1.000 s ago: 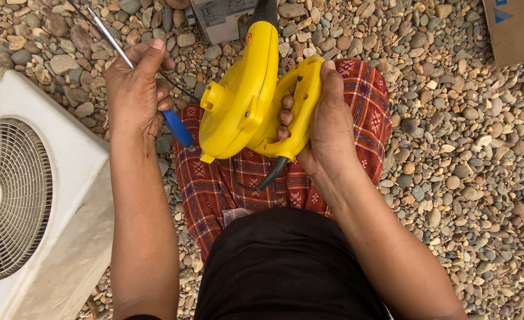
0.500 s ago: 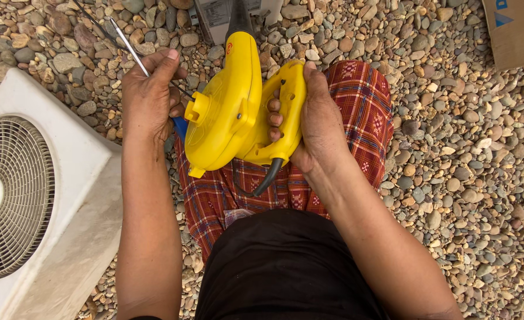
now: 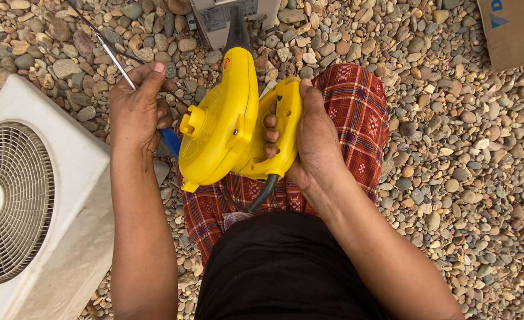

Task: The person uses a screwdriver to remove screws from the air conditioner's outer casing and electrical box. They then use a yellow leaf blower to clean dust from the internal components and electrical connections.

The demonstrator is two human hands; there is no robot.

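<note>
The right hand (image 3: 315, 139) was wrapped around the handle of a yellow electric blower (image 3: 229, 127), fingers curled through the grip opening and thumb lying along its far side, so the hand was clamped firmly on the tool. The blower sat upright over the person's lap, resting above a red checked cloth (image 3: 356, 112) that covered the knees. Its round yellow housing faced left, its dark nozzle (image 3: 236, 32) pointed away toward the far side of the scene, and a black cord (image 3: 263, 192) dropped from the near end of the handle.

The left hand (image 3: 134, 109) was closed around a screwdriver (image 3: 117, 59), just left of the blower's housing. The thin metal shaft ran up and to the far left over the stones, while the blue handle (image 3: 170, 141) showed below the palm, close beside the blower body; whether it touched the housing could not be told.

To the left, near the left forearm, lay a white air-conditioner outdoor unit (image 3: 66, 195) with its round fan grille (image 3: 13, 201) facing up. All of this rested on a ground of grey and brown pebbles (image 3: 463, 178). At the far edge, behind the nozzle, stood a small white box-like unit (image 3: 214, 18), and a brown cardboard box (image 3: 516, 29) occupied the far right corner.
</note>
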